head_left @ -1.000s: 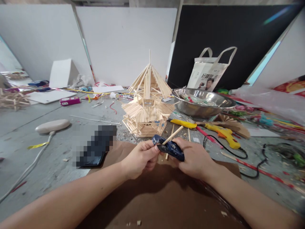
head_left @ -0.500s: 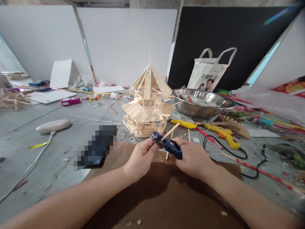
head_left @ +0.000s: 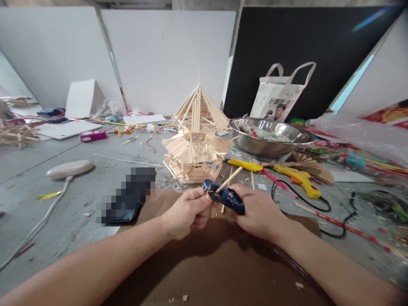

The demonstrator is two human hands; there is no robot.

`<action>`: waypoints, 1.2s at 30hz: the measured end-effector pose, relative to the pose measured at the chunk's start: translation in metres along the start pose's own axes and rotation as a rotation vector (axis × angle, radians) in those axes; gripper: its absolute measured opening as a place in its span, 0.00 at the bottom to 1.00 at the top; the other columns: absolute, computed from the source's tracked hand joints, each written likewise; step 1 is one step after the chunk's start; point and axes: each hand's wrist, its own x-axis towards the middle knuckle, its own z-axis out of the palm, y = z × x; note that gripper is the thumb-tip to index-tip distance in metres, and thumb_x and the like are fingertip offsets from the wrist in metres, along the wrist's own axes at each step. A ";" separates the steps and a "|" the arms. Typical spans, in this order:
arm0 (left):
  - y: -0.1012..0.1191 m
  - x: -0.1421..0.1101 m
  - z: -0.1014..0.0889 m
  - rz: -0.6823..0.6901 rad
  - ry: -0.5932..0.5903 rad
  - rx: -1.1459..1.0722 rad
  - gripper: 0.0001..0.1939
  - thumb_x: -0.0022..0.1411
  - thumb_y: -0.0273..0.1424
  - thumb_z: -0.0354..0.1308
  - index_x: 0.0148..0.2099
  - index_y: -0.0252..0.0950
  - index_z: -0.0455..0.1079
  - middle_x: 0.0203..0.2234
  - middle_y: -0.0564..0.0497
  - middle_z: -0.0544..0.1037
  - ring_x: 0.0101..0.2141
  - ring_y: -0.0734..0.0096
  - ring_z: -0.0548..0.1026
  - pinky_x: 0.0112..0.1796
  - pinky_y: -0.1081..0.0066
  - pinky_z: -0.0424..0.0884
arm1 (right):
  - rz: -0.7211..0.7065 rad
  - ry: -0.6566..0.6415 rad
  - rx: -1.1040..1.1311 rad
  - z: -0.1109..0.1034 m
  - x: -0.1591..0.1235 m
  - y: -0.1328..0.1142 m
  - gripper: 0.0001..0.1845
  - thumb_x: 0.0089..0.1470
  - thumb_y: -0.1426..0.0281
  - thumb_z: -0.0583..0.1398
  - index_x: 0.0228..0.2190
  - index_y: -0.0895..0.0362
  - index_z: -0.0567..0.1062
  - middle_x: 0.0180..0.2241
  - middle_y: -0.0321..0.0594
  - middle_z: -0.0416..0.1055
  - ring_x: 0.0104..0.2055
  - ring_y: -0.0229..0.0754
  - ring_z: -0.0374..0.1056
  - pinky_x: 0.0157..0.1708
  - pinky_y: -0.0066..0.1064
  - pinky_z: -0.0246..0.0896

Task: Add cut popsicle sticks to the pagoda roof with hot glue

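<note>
My left hand [head_left: 188,212] is closed in a pinch on a thin wooden stick [head_left: 230,180] that slants up to the right. My right hand [head_left: 259,212] grips a dark blue cutting tool [head_left: 225,198], whose jaws sit around the stick. Both hands hover over a brown cardboard sheet [head_left: 210,263]. Just beyond them stands a tiered pagoda model [head_left: 196,142] built of wooden sticks.
A blurred dark phone [head_left: 127,195] lies left of the hands. A yellow glue gun [head_left: 298,178] with black cord, a yellow-handled tool [head_left: 244,165] and a steel bowl [head_left: 270,136] sit to the right. A white pad with cable [head_left: 68,168] lies far left. Scraps litter the grey table.
The hands dipped slightly and the stick tilted a little between frames; the grips are the same and nothing else has moved.
</note>
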 end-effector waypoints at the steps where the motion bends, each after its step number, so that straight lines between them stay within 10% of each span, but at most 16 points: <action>1: 0.000 0.000 0.000 -0.001 0.000 0.012 0.13 0.52 0.38 0.53 0.24 0.35 0.56 0.10 0.63 0.48 0.12 0.86 0.43 0.11 0.82 0.43 | 0.001 -0.003 -0.003 0.000 0.000 0.000 0.14 0.42 0.67 0.52 0.35 0.56 0.65 0.31 0.39 0.71 0.30 0.41 0.65 0.28 0.29 0.51; 14: -0.002 0.000 0.007 0.448 0.282 0.663 0.12 0.56 0.37 0.48 0.31 0.33 0.67 0.25 0.52 0.70 0.31 0.74 0.66 0.34 0.74 0.61 | 0.055 -0.023 -0.061 -0.003 0.003 -0.007 0.13 0.42 0.66 0.51 0.33 0.56 0.65 0.30 0.40 0.71 0.29 0.42 0.66 0.26 0.29 0.50; 24: 0.000 -0.001 0.003 0.166 0.158 0.327 0.19 0.50 0.45 0.52 0.25 0.32 0.62 0.07 0.61 0.53 0.11 0.85 0.48 0.15 0.78 0.44 | 0.007 -0.017 -0.008 -0.002 0.000 -0.002 0.16 0.42 0.68 0.51 0.36 0.56 0.64 0.32 0.40 0.70 0.33 0.43 0.65 0.30 0.30 0.53; 36: -0.002 -0.001 0.009 0.264 0.296 0.431 0.16 0.51 0.43 0.51 0.26 0.34 0.62 0.09 0.60 0.55 0.14 0.84 0.51 0.17 0.78 0.47 | 0.050 -0.050 -0.075 -0.003 0.002 -0.004 0.11 0.42 0.66 0.52 0.31 0.55 0.64 0.27 0.39 0.71 0.27 0.43 0.66 0.24 0.29 0.49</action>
